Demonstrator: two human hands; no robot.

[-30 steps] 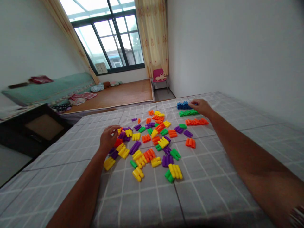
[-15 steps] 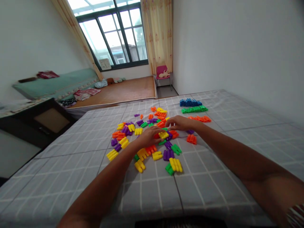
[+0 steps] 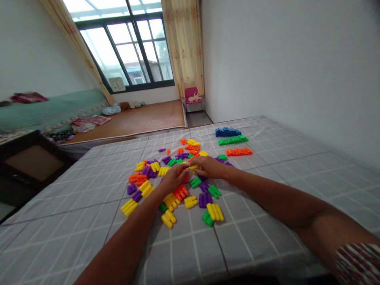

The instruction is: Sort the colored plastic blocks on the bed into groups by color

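Note:
My left hand [image 3: 175, 177] is over the middle of a loose heap of plastic building pieces, fingers bent and close together. Whatever lies under its fingertips is mostly hidden; a bit of orange shows below them. Opposite it, my right hand [image 3: 209, 167] curls its thumb and fingers at a yellow building piece [image 3: 194, 168]. The fingertips of both hands nearly meet. Around them lie an orange piece [image 3: 181, 192], a green piece [image 3: 196, 182], a purple piece [image 3: 204, 200] and several others in yellow, green, purple and orange.
Beyond my right hand stand a blue row [image 3: 228, 132], a green row [image 3: 233, 140] and an orange row [image 3: 239, 152] of pieces. A grey checked cloth [image 3: 261, 237] covers the table. Farther off are a dark cabinet [image 3: 26, 162], a low bed [image 3: 148, 116] and a pink chair [image 3: 191, 95].
The view has swung slightly right. My right hand has come lower and closer to my left hand, onto the yellow piece. Green and purple pieces near its wrist are now uncovered.

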